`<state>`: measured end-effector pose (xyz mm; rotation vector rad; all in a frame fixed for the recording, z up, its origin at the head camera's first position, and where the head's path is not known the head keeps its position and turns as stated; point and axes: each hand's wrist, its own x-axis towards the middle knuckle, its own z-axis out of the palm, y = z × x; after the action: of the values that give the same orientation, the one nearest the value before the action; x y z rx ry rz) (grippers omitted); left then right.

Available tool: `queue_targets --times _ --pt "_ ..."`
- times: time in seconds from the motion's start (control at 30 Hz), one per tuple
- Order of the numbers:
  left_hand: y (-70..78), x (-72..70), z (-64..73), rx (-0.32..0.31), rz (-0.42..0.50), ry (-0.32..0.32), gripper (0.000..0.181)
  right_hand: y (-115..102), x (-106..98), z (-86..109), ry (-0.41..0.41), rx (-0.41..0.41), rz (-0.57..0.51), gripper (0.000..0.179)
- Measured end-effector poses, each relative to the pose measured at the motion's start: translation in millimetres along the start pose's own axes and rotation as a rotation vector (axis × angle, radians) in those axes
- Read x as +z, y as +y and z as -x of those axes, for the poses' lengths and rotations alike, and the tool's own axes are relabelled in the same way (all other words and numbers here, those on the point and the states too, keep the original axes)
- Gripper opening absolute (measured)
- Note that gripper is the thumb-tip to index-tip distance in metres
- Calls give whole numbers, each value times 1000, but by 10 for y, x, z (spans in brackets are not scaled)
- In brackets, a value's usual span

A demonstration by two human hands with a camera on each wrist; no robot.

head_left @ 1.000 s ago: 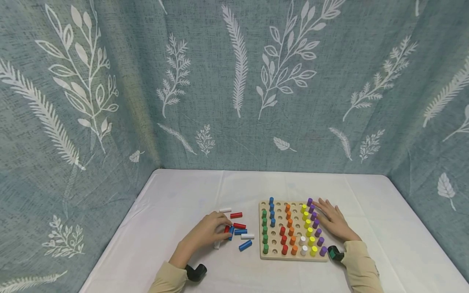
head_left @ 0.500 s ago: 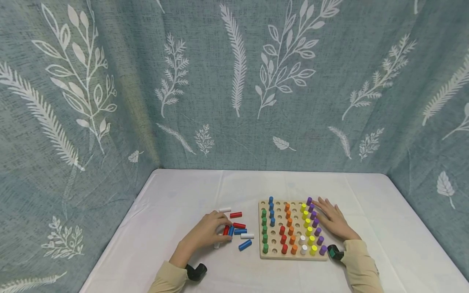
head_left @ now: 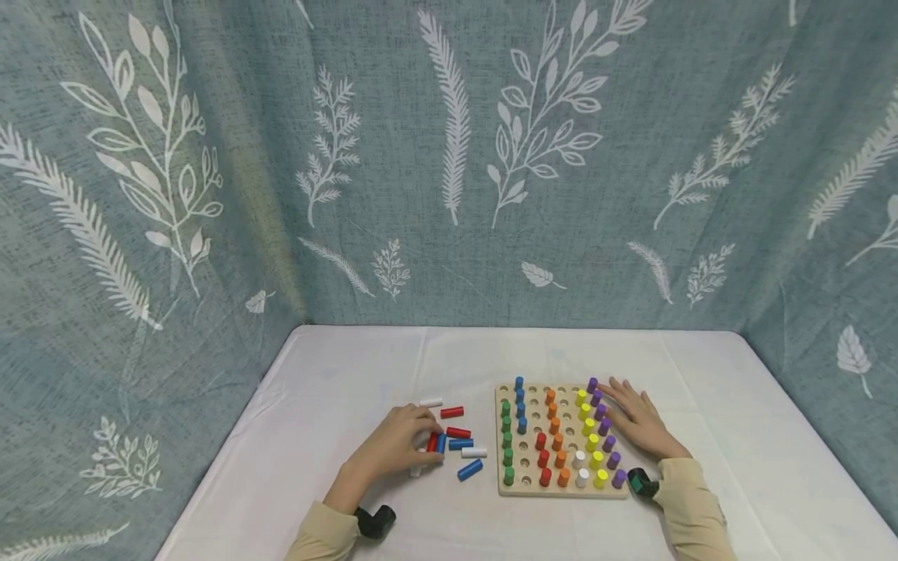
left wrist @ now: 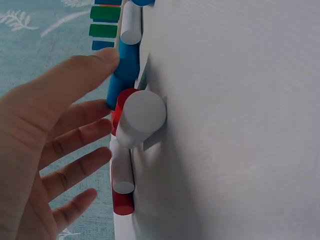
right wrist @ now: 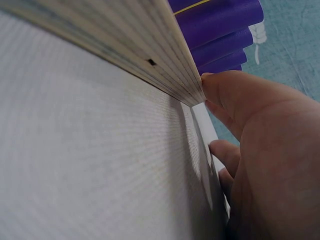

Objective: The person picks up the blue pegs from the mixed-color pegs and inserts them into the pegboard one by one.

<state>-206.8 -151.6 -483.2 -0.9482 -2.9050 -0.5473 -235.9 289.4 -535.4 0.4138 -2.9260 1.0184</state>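
Note:
My left hand [head_left: 394,442] is at the loose pegs left of the board, thumb and index finger at the two ends of a blue peg [head_left: 441,443], pinching it lengthwise. Right beside it, partly under the fingers, lies a red peg [head_left: 432,442]. A white peg [left wrist: 143,116] shows large in the left wrist view, close to the palm side. My right hand [head_left: 640,422] rests along the right side of the wooden pegboard [head_left: 533,492], fingers stretched out. In the right wrist view its thumb touches the board's edge [right wrist: 187,75] under the purple pegs [right wrist: 220,22].
Several more pegs lie loose between hand and board, among them a red peg [head_left: 452,412], a white peg [head_left: 474,453] and a blue peg [head_left: 470,470]. Coloured pegs stand in columns on the board, with bare holes between. A patterned curtain [head_left: 421,156] surrounds the white table [head_left: 351,366].
The left thumb and index finger have closed on the blue peg, which has turned slightly and now lies straighter beside the red one. The right hand stays where it was.

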Motion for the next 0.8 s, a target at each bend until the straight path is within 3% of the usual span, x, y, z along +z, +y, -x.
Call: queue_targets --times 0.2,0.4,0.53,0.63,0.8 --pt "-13 0 -28 -22 49 -9 37 6 7 -9 -3 9 -3 51" --pt "-1 -15 -52 -35 236 -10 38 12 13 -8 -9 8 -9 52" --pt "36 -18 -63 -82 341 -5 40 21 18 -14 -7 7 -7 52" --pt "56 -5 -70 -115 426 18 42 28 19 -18 -3 0 -3 52" --pt "74 21 -81 -99 592 103 39 18 13 -9 1 -5 -3 52"
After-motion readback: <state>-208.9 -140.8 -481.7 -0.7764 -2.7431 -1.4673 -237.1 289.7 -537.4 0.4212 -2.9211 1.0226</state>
